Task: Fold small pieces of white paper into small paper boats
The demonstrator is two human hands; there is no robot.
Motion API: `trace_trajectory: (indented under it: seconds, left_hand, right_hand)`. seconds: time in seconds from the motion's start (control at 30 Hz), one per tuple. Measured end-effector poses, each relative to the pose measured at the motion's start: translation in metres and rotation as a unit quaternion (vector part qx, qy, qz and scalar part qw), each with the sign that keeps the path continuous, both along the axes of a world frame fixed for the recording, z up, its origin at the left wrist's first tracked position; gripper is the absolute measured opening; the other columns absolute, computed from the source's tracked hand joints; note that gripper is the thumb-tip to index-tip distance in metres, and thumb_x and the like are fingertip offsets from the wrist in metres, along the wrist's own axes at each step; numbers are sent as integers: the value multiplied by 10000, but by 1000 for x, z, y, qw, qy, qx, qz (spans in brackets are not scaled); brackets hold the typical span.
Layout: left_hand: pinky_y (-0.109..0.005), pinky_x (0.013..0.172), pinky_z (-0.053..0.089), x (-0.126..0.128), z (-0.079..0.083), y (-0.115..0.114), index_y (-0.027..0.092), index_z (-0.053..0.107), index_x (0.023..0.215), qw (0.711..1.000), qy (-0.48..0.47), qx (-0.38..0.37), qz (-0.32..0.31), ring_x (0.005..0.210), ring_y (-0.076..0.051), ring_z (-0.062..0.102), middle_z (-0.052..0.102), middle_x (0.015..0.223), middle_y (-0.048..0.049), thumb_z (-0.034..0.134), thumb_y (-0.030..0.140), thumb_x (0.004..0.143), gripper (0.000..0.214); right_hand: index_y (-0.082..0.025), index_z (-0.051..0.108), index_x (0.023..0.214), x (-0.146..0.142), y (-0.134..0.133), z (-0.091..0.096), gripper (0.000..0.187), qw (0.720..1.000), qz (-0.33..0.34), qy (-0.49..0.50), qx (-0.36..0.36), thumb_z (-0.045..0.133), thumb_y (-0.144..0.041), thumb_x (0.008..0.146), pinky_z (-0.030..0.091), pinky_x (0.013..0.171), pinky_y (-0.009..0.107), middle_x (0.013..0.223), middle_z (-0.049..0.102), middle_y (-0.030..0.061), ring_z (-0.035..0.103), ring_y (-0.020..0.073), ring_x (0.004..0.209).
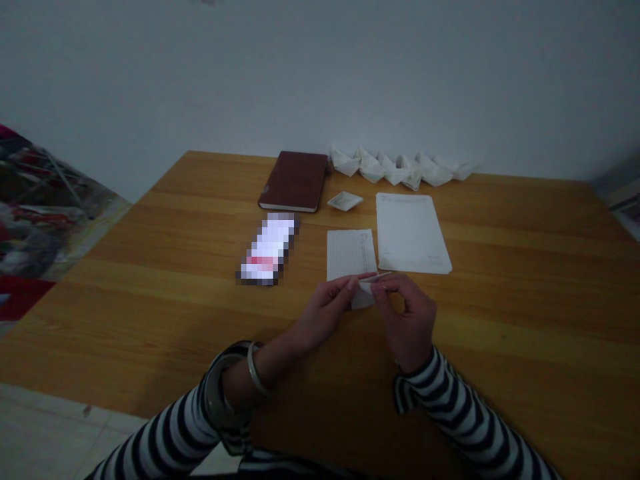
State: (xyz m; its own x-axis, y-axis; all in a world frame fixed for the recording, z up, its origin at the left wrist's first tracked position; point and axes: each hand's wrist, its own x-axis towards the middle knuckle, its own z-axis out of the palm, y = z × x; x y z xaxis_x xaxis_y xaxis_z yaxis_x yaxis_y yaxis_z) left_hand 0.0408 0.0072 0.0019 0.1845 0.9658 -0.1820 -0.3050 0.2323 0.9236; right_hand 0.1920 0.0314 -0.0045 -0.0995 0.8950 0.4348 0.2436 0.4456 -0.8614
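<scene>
Between my two hands is a small folded piece of white paper (363, 297), held above the table's near half. My left hand (327, 308) pinches its left side between thumb and fingers. On the right side, my right hand (407, 320) grips the paper with thumb and fingertips. Fingers cover part of the folds. Just beyond the hands lies a lined paper sheet (350, 253) with some writing along its right edge. A stack of white paper (413, 233) rests farther right. Behind the lined sheet sits a small folded paper boat (345, 201).
Several folded paper boats (395, 168) stand in a row against the wall. A dark red notebook (296, 180) lies left of them, with a phone (269, 250), its screen lit, nearer to me. The wooden table (165, 267) ends at the left above a cluttered floor.
</scene>
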Motion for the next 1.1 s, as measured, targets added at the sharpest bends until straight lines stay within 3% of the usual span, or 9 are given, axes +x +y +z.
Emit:
trace_trajectory:
  seconds: [0.17, 0.37, 0.47, 0.63, 0.9, 1.1]
  left_hand:
    - [-386, 1050, 401, -4, 0, -1, 193, 661, 1258, 999, -41, -6, -35, 1186, -261, 589, 681, 1242, -106, 548, 502, 922, 470]
    - [-435, 1119, 327, -6, -6, -1, 171, 637, 1291, 988, -138, -18, -66, 1273, -288, 531, 607, 1353, -140, 380, 618, 944, 621]
    - [-432, 1093, 355, -6, -7, -1, 176, 629, 1299, 994, -98, -14, -51, 1260, -289, 538, 626, 1331, -135, 451, 568, 943, 559]
    - [-370, 974, 450, -3, -3, 0, 174, 655, 1264, 1000, 4, -4, -18, 1049, -239, 649, 717, 1172, -103, 570, 459, 921, 454]
    - [-324, 900, 502, -2, -6, 1, 162, 683, 1218, 1000, 5, 12, 23, 965, -205, 676, 754, 1020, -100, 539, 433, 944, 412]
    - [-319, 884, 507, -3, -7, 0, 167, 677, 1230, 1000, 8, 12, 20, 906, -190, 684, 758, 958, -94, 514, 425, 959, 408]
  right_hand:
    - [-205, 644, 753, 0, 1, 2, 128, 1000, -18, -6, 9, 637, -193, 881, 511, 734, 323, 772, 683, 19, 643, 174, 761]
    - [-207, 646, 759, 4, 3, 2, 119, 1000, -19, -3, -3, 648, -222, 877, 511, 746, 336, 780, 689, 16, 644, 178, 763]
    - [-201, 644, 757, 4, 2, 1, 118, 1000, -12, -2, -8, 654, -218, 874, 506, 744, 336, 775, 681, 16, 636, 175, 760]
    - [-196, 643, 751, 2, 0, 3, 121, 1000, 0, -2, -18, 656, -203, 871, 498, 715, 324, 756, 667, 14, 619, 168, 737]
    - [-191, 692, 759, 3, 6, 4, 63, 998, -51, 11, -23, 720, -199, 814, 486, 749, 327, 802, 614, 14, 594, 171, 794]
    - [-196, 689, 744, 2, 7, -1, 80, 996, -43, 47, -57, 707, -192, 822, 479, 715, 313, 771, 599, -1, 576, 158, 758]
